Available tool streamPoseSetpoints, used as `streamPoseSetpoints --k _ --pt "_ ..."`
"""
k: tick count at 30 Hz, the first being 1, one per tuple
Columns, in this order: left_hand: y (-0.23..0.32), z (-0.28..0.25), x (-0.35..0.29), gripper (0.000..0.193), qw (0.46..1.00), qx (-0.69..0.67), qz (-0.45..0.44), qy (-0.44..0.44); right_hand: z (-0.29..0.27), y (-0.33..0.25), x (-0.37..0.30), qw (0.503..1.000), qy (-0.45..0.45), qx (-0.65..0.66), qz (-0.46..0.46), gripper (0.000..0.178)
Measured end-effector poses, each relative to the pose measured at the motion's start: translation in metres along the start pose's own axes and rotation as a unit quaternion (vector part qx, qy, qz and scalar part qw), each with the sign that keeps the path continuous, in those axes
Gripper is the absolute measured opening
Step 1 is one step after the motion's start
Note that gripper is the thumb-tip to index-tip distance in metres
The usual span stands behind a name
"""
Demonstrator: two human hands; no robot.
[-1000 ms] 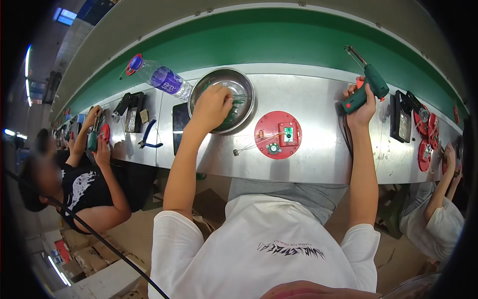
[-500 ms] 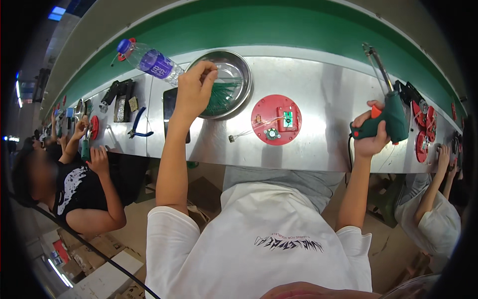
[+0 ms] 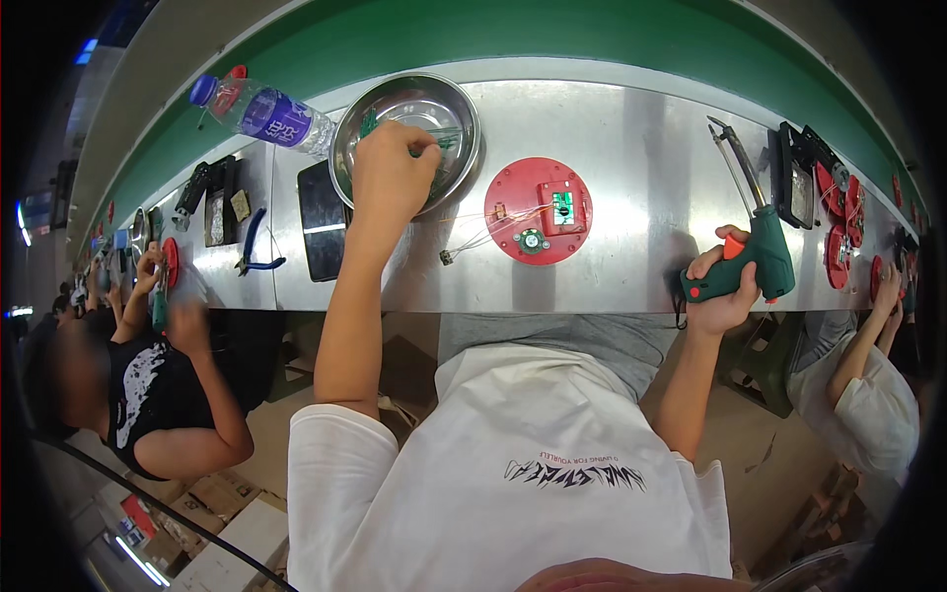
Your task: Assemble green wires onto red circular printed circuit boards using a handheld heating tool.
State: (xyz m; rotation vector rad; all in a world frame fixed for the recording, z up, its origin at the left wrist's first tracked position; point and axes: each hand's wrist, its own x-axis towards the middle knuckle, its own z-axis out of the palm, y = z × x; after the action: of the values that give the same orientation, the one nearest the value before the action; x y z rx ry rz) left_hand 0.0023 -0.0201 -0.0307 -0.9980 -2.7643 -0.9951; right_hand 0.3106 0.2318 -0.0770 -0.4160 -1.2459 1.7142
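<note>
My left hand (image 3: pixel 393 170) is in the round metal bowl (image 3: pixel 471 163), its fingers curled together. Green wires (image 3: pixel 446 138) lie in the bowl around the fingertips; whether any are pinched is hidden. A green soldering gun (image 3: pixel 774 259) with an orange trigger and a long metal tip is gripped in my right hand (image 3: pixel 722 292), its tip pointing up and away from me. Between the hands, a red round plate (image 3: pixel 523 246) lies on the metal table, carrying a small green circuit board (image 3: pixel 563 208). Thin wires run from it to a small dark part (image 3: pixel 446 258) on the left.
A purple-labelled bottle (image 3: pixel 279 117) leans beside the bowl, with a dark flat phone-like slab (image 3: pixel 318 222) nearer me. Blue-handled pliers (image 3: pixel 258 249) lie further left. A black holder (image 3: pixel 792 178) and more red plates (image 3: pixel 837 255) are at right. People work on both sides.
My left hand has moved down into the bowl, from above its near left side. The view has shifted slightly. My right hand still holds the soldering gun.
</note>
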Motion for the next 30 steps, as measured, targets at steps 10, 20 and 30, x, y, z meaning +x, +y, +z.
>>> streamPoseSetpoints --k 10,20,30 --pt "0.007 0.013 0.008 0.013 0.993 0.096 -0.047 -0.058 -0.005 -0.002 0.0 0.999 -0.017 -0.011 0.03 0.045" --pt "0.013 -0.018 0.001 0.012 0.979 -0.131 0.151 0.025 -0.006 -0.012 -0.012 0.999 -0.035 -0.035 -0.017 0.049" --pt "0.083 0.039 -0.083 0.008 0.97 -0.185 0.151 0.034 0.003 -0.041 -0.075 0.954 -0.174 -0.242 0.045 0.033"
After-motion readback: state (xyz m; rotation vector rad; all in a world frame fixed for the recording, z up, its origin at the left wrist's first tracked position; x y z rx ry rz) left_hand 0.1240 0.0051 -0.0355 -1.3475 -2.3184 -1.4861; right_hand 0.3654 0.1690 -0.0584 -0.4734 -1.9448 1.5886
